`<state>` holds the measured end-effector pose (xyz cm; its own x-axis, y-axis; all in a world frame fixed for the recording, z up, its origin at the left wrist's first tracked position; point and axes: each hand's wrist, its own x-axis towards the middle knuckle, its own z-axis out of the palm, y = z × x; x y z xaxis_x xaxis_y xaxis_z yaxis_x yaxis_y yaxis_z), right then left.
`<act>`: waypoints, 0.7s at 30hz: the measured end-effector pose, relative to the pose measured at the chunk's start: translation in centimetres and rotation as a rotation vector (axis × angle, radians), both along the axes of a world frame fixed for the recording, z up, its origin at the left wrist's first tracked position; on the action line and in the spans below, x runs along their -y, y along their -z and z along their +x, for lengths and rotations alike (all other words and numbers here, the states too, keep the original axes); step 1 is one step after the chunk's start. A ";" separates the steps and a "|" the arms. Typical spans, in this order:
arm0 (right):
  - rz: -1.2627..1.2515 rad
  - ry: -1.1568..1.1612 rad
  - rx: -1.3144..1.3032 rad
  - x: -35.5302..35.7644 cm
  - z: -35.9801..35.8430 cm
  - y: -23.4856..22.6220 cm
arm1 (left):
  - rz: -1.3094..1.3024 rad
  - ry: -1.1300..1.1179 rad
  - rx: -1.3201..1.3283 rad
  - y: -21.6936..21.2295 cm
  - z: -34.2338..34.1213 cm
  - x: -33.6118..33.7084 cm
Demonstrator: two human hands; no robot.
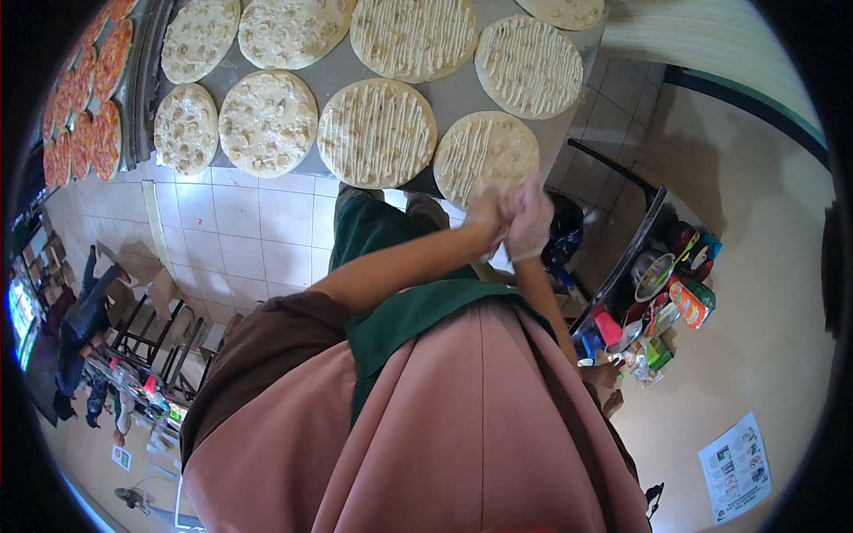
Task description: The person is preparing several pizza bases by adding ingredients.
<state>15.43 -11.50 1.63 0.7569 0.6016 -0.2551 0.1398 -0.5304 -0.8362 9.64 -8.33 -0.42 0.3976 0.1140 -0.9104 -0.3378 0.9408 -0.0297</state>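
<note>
1. Left hand (487, 216) and right hand (530, 218) pressed together above the near edge of the worktop (458, 93), right one in a thin pale glove; fingers curled inward, but whether anything sits between them cannot be told.
2. Directly under and just beyond the hands: a round flatbread base (484, 155) striped with white sauce lines, lying flat at the worktop's front edge, its near rim partly covered by the hands.
3. No long axis to speak of, the base being round; sauce stripes running roughly away from the body. Both hands about equally near, the right slightly more over its rim.
4. Beside it to the left, a second sauced base (377, 132); further left, plain dimpled bases (267, 123).
5. Far left, red-sauced rounds on a rack (89, 107).
</note>
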 end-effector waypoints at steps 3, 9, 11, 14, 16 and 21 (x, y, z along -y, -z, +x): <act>0.240 0.265 -0.842 1.1 -2.0 -2.9 | -0.071 0.026 -0.068 -0.9 -2.2 1.7; 0.147 0.018 -0.054 -6.1 3.0 -3.3 | 0.841 0.944 -0.290 0.2 2.9 -4.8; 0.339 0.201 -0.495 -8.2 4.0 -4.1 | 0.653 0.769 -0.271 1.2 4.7 -5.8; 0.318 0.178 -0.475 -5.4 3.8 -2.7 | 0.624 0.730 -0.215 1.4 4.0 -4.0; 0.011 -0.099 0.093 -3.2 0.8 -3.4 | 0.973 1.036 -0.353 4.8 0.8 1.1; 0.058 0.311 -0.518 1.4 -1.1 -2.9 | 0.699 0.995 -0.172 -1.2 -1.8 1.7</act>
